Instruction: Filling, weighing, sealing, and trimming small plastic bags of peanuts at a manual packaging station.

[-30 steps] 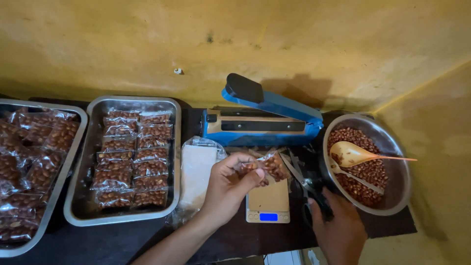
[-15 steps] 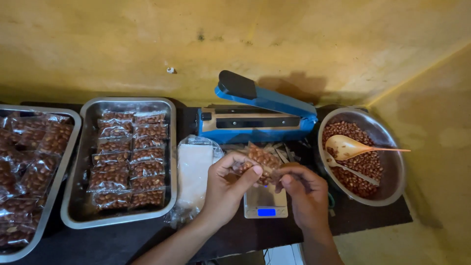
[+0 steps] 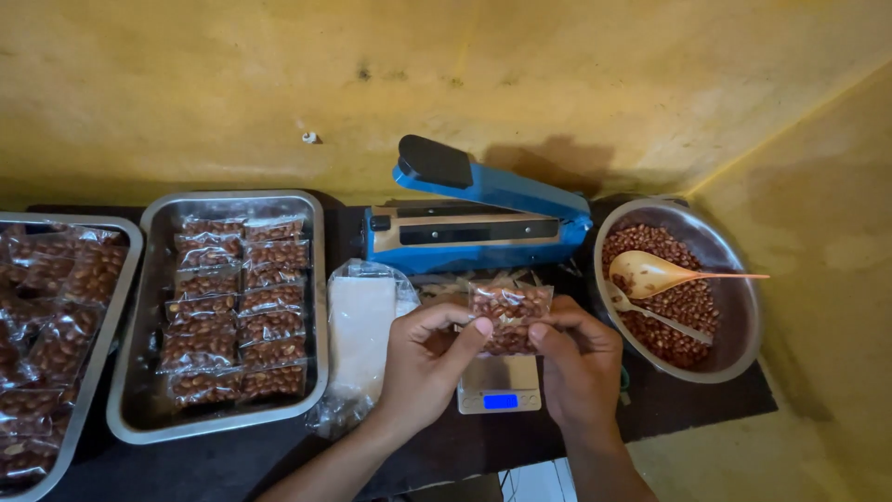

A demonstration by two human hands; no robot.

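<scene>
Both of my hands hold one small clear bag of peanuts (image 3: pixel 509 311) above a small digital scale (image 3: pixel 499 386). My left hand (image 3: pixel 423 363) pinches the bag's left edge and my right hand (image 3: pixel 576 367) grips its right side. Just behind the bag stands a blue heat sealer (image 3: pixel 478 218) with its arm raised.
A round metal bowl of peanuts (image 3: pixel 739 311) with a wooden spoon (image 3: pixel 655 272) sits at the right. A stack of empty clear bags (image 3: pixel 360 325) lies left of the scale. A metal tray (image 3: pixel 139 372) holds rows of filled peanut bags, and another tray (image 3: pixel 56 363) lies at the far left.
My right hand came up from the lower right and took hold of the bag beside my left hand. The bag now sits higher, in front of the sealer.
</scene>
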